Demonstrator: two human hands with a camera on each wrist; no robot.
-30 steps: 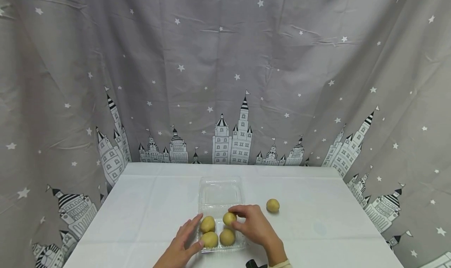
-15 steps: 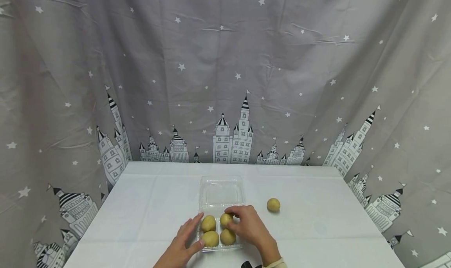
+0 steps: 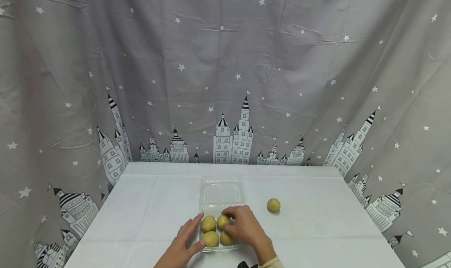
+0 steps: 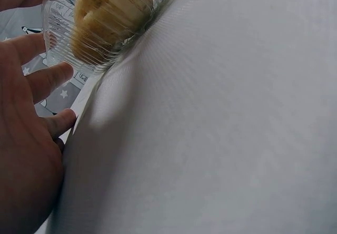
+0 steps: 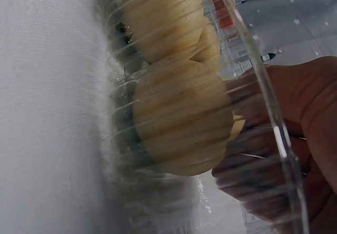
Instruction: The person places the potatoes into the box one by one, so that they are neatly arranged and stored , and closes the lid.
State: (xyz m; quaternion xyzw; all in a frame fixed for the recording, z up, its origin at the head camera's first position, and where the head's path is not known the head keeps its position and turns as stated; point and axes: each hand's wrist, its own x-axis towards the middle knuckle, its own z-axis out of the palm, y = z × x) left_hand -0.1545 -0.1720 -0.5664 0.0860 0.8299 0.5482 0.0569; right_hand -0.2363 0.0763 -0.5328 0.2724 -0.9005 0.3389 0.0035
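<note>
Yellow potato (image 3: 222,221) is pinched by right fingers (image 3: 231,210); left fingers (image 3: 195,221) spread beside the clear container (image 3: 221,193).

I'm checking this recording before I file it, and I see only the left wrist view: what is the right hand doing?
Observer: The right hand pinches a potato at the far right of the box.
Reviewer: Is any potato outside the box?
Observer: Yes, one loose potato lies on the table, to the right of the box.
Reviewer: And how does the lid lie?
Observer: The lid is open, laid back on the far side of the box.
</note>
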